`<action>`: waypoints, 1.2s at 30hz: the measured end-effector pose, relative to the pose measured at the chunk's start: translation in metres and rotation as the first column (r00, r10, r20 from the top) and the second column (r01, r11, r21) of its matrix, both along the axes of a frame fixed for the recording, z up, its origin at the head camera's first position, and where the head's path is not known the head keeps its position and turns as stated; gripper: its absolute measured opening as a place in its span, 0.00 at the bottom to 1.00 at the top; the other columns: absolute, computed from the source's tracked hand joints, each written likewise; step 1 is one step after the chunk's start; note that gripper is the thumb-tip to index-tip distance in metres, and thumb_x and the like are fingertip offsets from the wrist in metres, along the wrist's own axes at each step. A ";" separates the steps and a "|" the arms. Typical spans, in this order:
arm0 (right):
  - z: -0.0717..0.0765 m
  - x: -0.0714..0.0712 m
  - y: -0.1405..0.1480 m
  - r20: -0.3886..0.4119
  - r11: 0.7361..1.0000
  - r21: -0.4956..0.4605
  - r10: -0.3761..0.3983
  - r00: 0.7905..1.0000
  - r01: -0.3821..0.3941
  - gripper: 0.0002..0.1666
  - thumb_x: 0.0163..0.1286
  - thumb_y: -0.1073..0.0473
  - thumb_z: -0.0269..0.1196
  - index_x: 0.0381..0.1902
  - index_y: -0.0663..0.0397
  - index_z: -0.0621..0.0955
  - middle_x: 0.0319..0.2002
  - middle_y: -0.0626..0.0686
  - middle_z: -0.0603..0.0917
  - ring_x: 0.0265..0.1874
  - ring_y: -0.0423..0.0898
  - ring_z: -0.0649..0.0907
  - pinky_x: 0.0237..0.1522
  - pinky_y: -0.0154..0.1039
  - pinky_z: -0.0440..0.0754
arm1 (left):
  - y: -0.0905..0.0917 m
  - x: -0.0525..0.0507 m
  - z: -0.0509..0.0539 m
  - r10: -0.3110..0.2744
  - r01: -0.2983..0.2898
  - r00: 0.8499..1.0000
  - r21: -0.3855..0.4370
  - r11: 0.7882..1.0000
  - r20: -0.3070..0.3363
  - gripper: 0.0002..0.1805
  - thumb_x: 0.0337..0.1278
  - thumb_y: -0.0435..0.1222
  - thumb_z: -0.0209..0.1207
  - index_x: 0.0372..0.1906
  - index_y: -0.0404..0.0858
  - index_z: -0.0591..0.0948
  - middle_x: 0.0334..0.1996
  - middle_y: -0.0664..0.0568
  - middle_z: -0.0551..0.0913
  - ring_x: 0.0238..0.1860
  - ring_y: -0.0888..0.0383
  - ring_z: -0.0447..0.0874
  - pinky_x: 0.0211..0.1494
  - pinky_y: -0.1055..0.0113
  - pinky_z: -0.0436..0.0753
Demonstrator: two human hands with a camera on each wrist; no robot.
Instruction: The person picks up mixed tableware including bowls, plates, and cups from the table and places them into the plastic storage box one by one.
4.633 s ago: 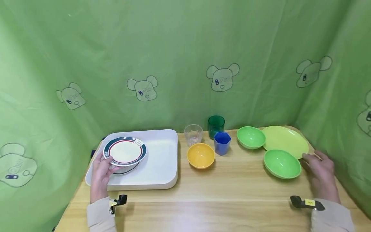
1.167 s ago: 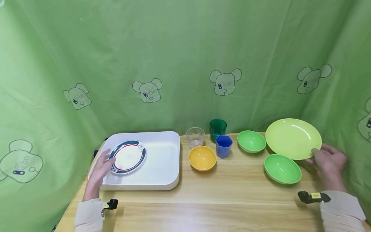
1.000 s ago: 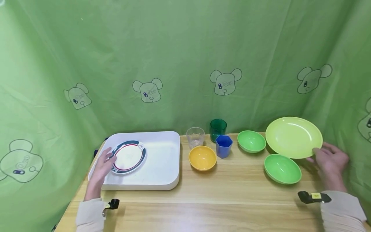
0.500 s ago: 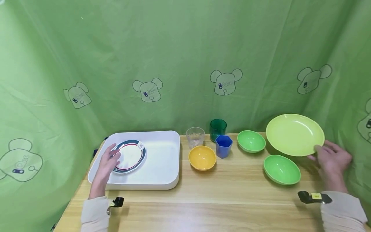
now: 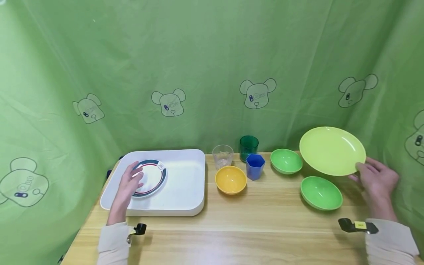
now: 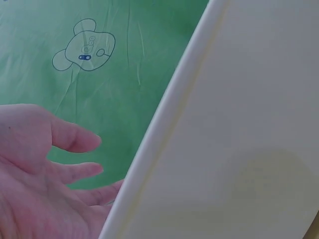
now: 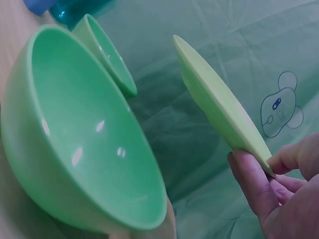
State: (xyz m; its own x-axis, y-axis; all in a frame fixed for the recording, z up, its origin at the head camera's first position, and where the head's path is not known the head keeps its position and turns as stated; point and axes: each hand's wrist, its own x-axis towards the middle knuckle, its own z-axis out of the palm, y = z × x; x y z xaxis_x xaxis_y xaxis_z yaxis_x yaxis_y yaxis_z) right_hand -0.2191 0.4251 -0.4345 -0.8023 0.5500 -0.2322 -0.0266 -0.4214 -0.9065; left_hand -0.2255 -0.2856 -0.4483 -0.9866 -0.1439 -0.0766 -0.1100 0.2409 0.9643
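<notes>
My right hand (image 5: 379, 178) pinches the near right rim of a large lime-green plate (image 5: 332, 151), thumb on top and fingers beneath. In the right wrist view the plate (image 7: 219, 99) is raised off the table and seen nearly edge-on. Just below it sits a green bowl (image 5: 321, 193), with a second green bowl (image 5: 286, 161) to its left and farther back. My left hand (image 5: 128, 184) hovers over the left part of a white tray (image 5: 183, 184), fingers loosely spread and holding nothing. Partly behind those fingers, a white plate with a dark green and red rim (image 5: 152, 178) lies in the tray.
A yellow-orange bowl (image 5: 230, 180), a clear glass (image 5: 223, 156), a dark green cup (image 5: 248, 147) and a blue hexagonal cup (image 5: 255, 166) stand together at mid-table. A green curtain (image 5: 205, 73) encloses the back and sides of the wooden table (image 5: 238, 235).
The rimmed plate, held by my left hand earlier, now lies in the tray, released. My right hand has picked up the lime-green plate and raised it; lately it drifts left. My left hand has moved slightly right.
</notes>
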 end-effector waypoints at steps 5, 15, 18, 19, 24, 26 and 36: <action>0.006 -0.001 -0.008 -0.032 0.998 0.059 0.029 0.999 -0.027 0.25 0.61 0.82 0.60 0.34 0.45 0.87 0.25 0.47 0.88 0.21 0.42 0.88 0.20 0.38 0.88 | 0.004 -0.003 -0.001 0.004 -0.003 1.000 0.022 1.000 -0.024 0.32 0.80 0.33 0.46 0.81 0.35 0.52 0.75 0.29 0.61 0.72 0.35 0.65 0.68 0.41 0.76; 0.012 0.002 -0.024 -0.032 0.995 0.063 0.076 0.997 -0.074 0.20 0.65 0.77 0.66 0.38 0.42 0.87 0.27 0.46 0.88 0.22 0.42 0.88 0.22 0.37 0.88 | 0.017 -0.008 0.003 0.002 -0.001 0.999 0.034 0.999 -0.039 0.32 0.80 0.35 0.49 0.80 0.35 0.55 0.73 0.30 0.64 0.71 0.37 0.67 0.66 0.43 0.79; 0.013 0.003 -0.028 -0.041 0.996 0.065 0.070 0.997 -0.067 0.20 0.64 0.77 0.66 0.38 0.43 0.87 0.27 0.47 0.88 0.22 0.42 0.88 0.21 0.36 0.88 | 0.020 -0.008 0.003 0.002 0.000 0.999 0.052 0.999 -0.037 0.32 0.80 0.35 0.50 0.81 0.36 0.55 0.73 0.31 0.65 0.71 0.37 0.67 0.67 0.43 0.78; 0.013 0.003 -0.029 -0.049 0.996 0.062 0.070 0.996 -0.067 0.20 0.64 0.77 0.65 0.38 0.44 0.87 0.27 0.47 0.88 0.22 0.43 0.88 0.21 0.36 0.88 | 0.021 -0.008 0.003 0.002 0.000 0.999 0.057 0.998 -0.036 0.32 0.80 0.35 0.50 0.81 0.37 0.55 0.73 0.31 0.65 0.71 0.38 0.67 0.67 0.43 0.78; 0.015 0.003 -0.034 -0.075 0.995 0.078 0.074 0.994 -0.068 0.21 0.65 0.78 0.64 0.38 0.44 0.87 0.27 0.48 0.89 0.21 0.43 0.88 0.21 0.36 0.87 | 0.026 -0.009 0.002 0.001 0.004 0.998 0.082 0.997 -0.059 0.32 0.79 0.35 0.50 0.81 0.37 0.56 0.72 0.31 0.65 0.70 0.39 0.68 0.67 0.42 0.78; 0.015 0.004 -0.036 -0.076 0.994 0.086 0.079 0.994 -0.073 0.21 0.65 0.77 0.64 0.39 0.43 0.87 0.28 0.47 0.89 0.21 0.42 0.88 0.21 0.35 0.87 | 0.028 -0.010 0.002 -0.003 0.011 0.997 0.092 0.996 -0.080 0.32 0.79 0.35 0.51 0.81 0.37 0.57 0.72 0.31 0.66 0.70 0.38 0.69 0.66 0.43 0.79; 0.019 0.005 -0.049 -0.050 0.994 0.065 0.096 0.994 -0.092 0.21 0.65 0.75 0.67 0.44 0.42 0.87 0.30 0.47 0.89 0.23 0.44 0.88 0.24 0.36 0.88 | 0.039 -0.014 0.003 -0.054 0.068 0.989 0.098 0.993 -0.141 0.32 0.78 0.34 0.53 0.80 0.38 0.58 0.71 0.33 0.69 0.70 0.36 0.69 0.65 0.44 0.80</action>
